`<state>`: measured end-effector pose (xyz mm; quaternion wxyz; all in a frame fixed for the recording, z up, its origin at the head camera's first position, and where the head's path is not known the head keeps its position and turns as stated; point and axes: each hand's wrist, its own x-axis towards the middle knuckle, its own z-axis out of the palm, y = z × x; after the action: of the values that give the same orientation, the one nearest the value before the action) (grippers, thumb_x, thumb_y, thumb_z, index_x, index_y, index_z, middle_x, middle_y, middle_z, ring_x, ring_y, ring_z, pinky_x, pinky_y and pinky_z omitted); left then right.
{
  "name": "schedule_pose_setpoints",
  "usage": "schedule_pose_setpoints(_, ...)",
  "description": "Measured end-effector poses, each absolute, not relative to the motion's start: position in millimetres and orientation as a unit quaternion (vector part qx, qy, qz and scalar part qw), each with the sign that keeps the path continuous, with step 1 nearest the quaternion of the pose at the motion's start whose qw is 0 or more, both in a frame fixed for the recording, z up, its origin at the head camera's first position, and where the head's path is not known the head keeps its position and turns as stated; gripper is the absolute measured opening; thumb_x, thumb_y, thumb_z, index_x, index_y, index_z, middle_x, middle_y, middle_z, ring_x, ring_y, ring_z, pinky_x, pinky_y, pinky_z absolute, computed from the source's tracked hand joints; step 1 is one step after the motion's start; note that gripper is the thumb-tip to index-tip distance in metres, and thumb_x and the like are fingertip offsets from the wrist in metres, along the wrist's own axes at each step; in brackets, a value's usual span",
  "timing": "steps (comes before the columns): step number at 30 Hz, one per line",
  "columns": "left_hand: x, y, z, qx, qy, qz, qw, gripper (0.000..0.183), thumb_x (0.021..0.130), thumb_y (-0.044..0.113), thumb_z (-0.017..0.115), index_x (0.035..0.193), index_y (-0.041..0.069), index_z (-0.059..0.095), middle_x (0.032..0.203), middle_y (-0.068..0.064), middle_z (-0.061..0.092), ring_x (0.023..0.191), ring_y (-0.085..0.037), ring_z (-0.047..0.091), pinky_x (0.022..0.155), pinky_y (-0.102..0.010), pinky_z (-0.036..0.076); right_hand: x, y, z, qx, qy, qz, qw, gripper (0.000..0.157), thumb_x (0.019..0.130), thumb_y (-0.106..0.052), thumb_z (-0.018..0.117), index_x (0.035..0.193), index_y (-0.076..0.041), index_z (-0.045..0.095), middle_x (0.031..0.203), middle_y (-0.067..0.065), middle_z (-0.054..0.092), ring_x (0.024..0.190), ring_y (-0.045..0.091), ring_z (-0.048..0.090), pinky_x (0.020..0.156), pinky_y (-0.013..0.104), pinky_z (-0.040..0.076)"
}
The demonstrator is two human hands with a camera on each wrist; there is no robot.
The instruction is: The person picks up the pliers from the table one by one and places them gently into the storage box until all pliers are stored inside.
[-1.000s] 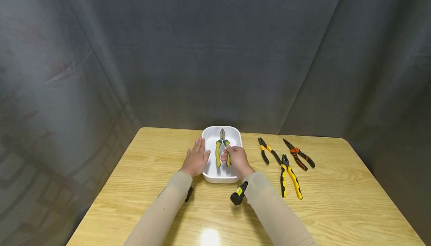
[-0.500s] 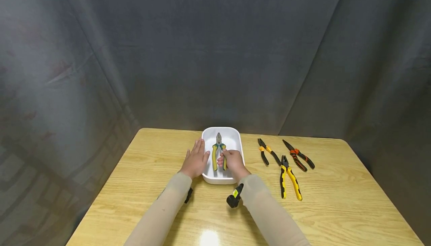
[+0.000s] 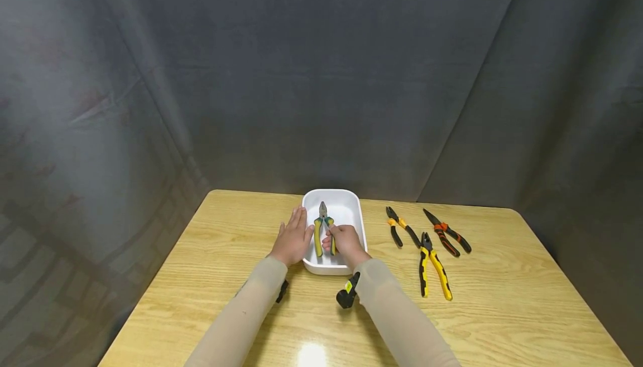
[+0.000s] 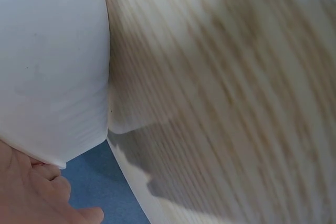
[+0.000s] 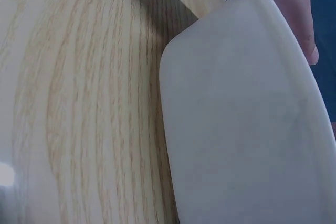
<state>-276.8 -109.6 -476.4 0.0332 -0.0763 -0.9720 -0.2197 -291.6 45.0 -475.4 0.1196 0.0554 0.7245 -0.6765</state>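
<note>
A white plastic bin (image 3: 346,211) stands on the table toward its back edge. Over its floor, pliers (image 3: 318,238) with yellow and green handles point their metal nose away from me, handles spread. My right hand (image 3: 348,243) reaches over the bin's near right side and pinches the right handle between thumb and fingers. Fingers straight, my left hand (image 3: 291,241) lies along the bin's left rim. In the left wrist view the bin's outer wall (image 4: 52,61) fills the upper left, with part of the left hand (image 4: 31,192) below it. The right wrist view shows mostly the bin's wall (image 5: 241,114).
Right of the bin lie three more pliers on the wooden table (image 3: 502,300): orange-and-black pliers (image 3: 402,225), long-nose red-and-black pliers (image 3: 444,232) and yellow-and-black pliers (image 3: 432,266). A dark grey curtain (image 3: 321,88) hangs behind the table and at both sides.
My right hand has moved left and slightly toward me with the yellow-and-green pliers, lowering them nearer the bin's left side. The left hand has stayed at the rim.
</note>
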Motion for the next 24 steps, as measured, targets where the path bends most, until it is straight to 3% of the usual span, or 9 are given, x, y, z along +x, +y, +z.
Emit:
schedule_pose_setpoints(8, -274.8, -109.5, -475.3, -0.077, -0.970, -0.230, 0.037, 0.061, 0.102, 0.040, 0.025, 0.150, 0.003, 0.014, 0.156, -0.010, 0.010, 0.143, -0.024, 0.006, 0.112, -0.056, 0.011, -293.1, 44.9, -478.9, 0.052, 0.730, -0.671, 0.124, 0.036, 0.101, -0.016, 0.039, 0.095, 0.014, 0.058, 0.066, 0.009, 0.061, 0.053, 0.011, 0.059, 0.052, 0.025, 0.055)
schedule_pose_setpoints(24, -275.8, -109.4, -475.5, -0.076, -0.970, -0.230, 0.030, 0.060, 0.103, 0.036, 0.027, 0.150, 0.004, 0.011, 0.157, -0.010, 0.008, 0.143, -0.025, 0.005, 0.112, -0.056, 0.011, -291.0, 44.3, -476.4, 0.061, 0.755, -0.639, 0.134, 0.035, 0.101, -0.016, 0.040, 0.093, 0.012, 0.059, 0.069, 0.013, 0.062, 0.055, 0.014, 0.061, 0.055, 0.026, 0.056)
